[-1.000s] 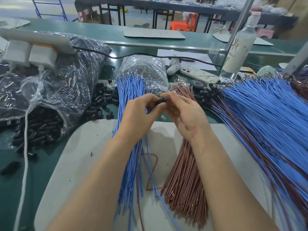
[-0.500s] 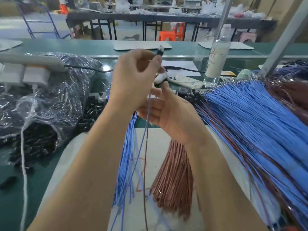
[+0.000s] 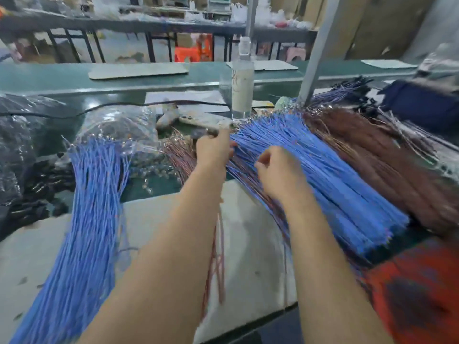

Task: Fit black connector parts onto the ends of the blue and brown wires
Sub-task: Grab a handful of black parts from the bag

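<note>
- Green-topped workbench (image 3: 154,188), carrying everything listed below.
- Pale grey rectangular work mat (image 3: 248,232) on the near edge, under both forearms.
- Wide fan of blue insulated wires (image 3: 335,182), right of centre. Its long axis runs from near right to far centre, and the bare metal tips point away towards the bottle.
- Dark brown wire mass (image 3: 385,157), touching the fan's far side and lying parallel to it.
- Second bundle of blue wires (image 3: 94,207), at left. It lies lengthwise from near to far, with the tips pointing away.
- Crumpled clear plastic bag (image 3: 22,135), far left, with small black connector parts (image 3: 42,184) inside and spilling at its mouth.
- Smaller clear bag (image 3: 119,125); its contents are too blurred to tell.
- Clear plastic bottle (image 3: 242,90), upright behind the fan.
- Right hand (image 3: 278,172), fingers curled over the blue fan. I cannot tell whether it pinches a wire.
- Left hand (image 3: 214,151), at the fan's tips. Its grip is blurred, so I cannot tell.
- Thin brown wires (image 3: 218,256), trailing beside the left forearm.
</note>
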Demonstrator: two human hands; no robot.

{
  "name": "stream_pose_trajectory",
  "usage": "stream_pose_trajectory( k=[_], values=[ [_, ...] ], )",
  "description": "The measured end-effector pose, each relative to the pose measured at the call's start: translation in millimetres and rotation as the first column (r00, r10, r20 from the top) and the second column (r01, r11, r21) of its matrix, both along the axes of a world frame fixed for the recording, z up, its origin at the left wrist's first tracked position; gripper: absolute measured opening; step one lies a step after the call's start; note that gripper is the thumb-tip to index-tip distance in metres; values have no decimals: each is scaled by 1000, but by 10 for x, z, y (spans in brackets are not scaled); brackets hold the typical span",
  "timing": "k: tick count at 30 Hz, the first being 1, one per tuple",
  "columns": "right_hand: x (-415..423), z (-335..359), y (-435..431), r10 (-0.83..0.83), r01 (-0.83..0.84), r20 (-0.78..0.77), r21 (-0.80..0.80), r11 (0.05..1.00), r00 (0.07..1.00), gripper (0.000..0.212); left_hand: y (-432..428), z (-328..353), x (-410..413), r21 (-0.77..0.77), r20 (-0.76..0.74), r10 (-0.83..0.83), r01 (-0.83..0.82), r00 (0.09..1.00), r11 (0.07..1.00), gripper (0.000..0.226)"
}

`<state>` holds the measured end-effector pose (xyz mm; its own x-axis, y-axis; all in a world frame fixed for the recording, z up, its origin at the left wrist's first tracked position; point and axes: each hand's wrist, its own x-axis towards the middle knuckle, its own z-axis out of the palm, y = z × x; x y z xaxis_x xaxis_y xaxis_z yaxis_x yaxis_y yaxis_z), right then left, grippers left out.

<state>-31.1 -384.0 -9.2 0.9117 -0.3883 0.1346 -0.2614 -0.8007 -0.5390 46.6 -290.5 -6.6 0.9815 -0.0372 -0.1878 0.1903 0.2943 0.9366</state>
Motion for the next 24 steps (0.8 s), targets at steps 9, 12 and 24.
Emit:
stream_pose_trajectory(
  k=[9, 12, 24],
  values=[
    [118, -304, 198, -38, 38, -5, -118, 992, 999, 32, 144, -264, -36, 440, 114, -217, 147, 969, 886, 24],
    [166, -102, 521, 65, -57, 177, -51, 997, 982, 27, 475, -4, -76, 418, 248, -218, 99, 944, 903, 21],
    [674, -94, 2442, 518, -540, 153, 280, 794, 841, 25, 2724, 195, -318, -17, 234, 527, -539, 817, 842, 20]
  ],
)
